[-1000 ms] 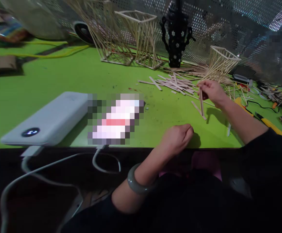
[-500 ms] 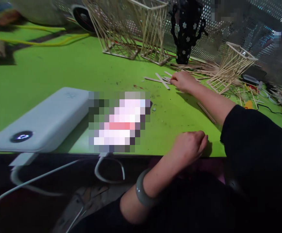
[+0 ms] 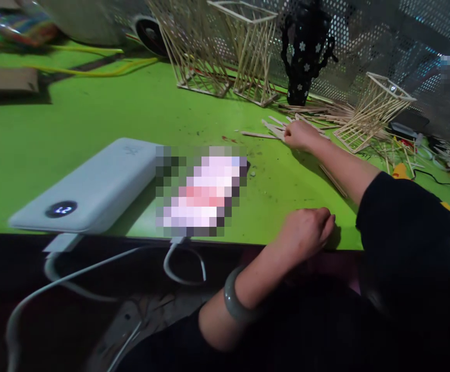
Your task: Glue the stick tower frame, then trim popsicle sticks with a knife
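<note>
At the far left of a green tabletop (image 3: pixel 104 108) lies a brown cardboard piece (image 3: pixel 5 80). Nearer the front edge is a white power bank (image 3: pixel 81 186) with a lit round display, and a white cable (image 3: pixel 54 266) hangs from it over the edge. Just to its right lies a phone (image 3: pixel 205 194), its bright screen blurred out, with a second cable (image 3: pixel 170 263) at its lower end.

Behind the phone, toward the back, stand two tall open frames built of thin sticks: a left frame (image 3: pixel 201 85) and a right frame (image 3: pixel 255 62), side by side. Next, in front of the right frame, is a small pile of flat wooden sticks (image 3: pixel 273 129). The person's right hand (image 3: pixel 302 135) reaches in from the right, its fingers bent down at the pile; whether its grip is clamped on a stick cannot be told.

Behind that hand stands a black vase-like object (image 3: pixel 305 51) with white flowers. Near the front edge is the left hand (image 3: pixel 308 232), its grip together, fingers curled in; a grey-green bangle (image 3: pixel 234 297) circles that wrist. Slim sticks (image 3: pixel 331 178) lie just beside the right forearm. Farther right, a shorter stick frame (image 3: pixel 375 111) leans, then a yellow object (image 3: pixel 401 170) lies beyond the dark sleeve.
</note>
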Motion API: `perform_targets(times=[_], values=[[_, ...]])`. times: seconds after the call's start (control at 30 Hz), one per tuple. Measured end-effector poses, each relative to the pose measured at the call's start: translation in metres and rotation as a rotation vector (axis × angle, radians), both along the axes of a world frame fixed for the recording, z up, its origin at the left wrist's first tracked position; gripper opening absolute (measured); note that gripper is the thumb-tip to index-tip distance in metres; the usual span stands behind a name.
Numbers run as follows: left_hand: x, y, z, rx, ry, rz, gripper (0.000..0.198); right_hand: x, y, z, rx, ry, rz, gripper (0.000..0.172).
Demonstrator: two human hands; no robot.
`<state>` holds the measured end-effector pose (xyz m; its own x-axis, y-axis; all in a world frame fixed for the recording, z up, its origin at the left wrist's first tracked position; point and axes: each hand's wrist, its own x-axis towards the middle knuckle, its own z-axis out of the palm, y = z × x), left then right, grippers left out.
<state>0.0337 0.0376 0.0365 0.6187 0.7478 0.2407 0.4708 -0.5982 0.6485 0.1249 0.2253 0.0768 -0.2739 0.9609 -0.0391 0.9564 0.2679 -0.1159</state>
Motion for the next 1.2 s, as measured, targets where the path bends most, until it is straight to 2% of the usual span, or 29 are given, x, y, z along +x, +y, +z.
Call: perform_targets(times=[0.13, 0.23, 0.4, 0.53, 0.7, 0.87, 1.0, 1.2], values=[[-0.001, 0.002, -0.002, -0.099, -0.102, 0.067, 0.032, 0.035, -0.047, 0.02, -0.107, 0.443, -0.056, 0.012], [-0.004, 0.006, -0.004, -0.265, -0.337, 0.18, 0.022, 0.056, -0.096, 0.028, -0.213, 0.653, -0.09, 0.01], [-0.005, 0.012, -0.005, -0.54, -0.764, 0.346, 0.027, 0.075, -0.164, 0.015, -0.349, 0.705, -0.003, 0.008], [-0.003, 0.015, -0.006, -0.567, -0.919, 0.421, 0.022, 0.08, -0.191, 0.001, -0.349, 0.532, 0.045, 0.014], [-0.004, 0.014, -0.007, -0.527, -0.818, 0.439, 0.016, 0.086, -0.202, -0.006, -0.251, 0.399, 0.082, 0.019], [-0.004, 0.01, -0.004, -0.456, -0.681, 0.426, 0.014, 0.086, -0.209, -0.013, -0.219, 0.518, 0.005, 0.026], [-0.004, 0.007, -0.004, -0.345, -0.532, 0.422, 0.016, 0.083, -0.218, -0.014, -0.144, 0.5, 0.023, 0.028], [0.0, 0.008, -0.009, -0.19, -0.315, 0.298, 0.019, 0.092, -0.228, -0.007, -0.179, 0.527, -0.045, 0.03]])
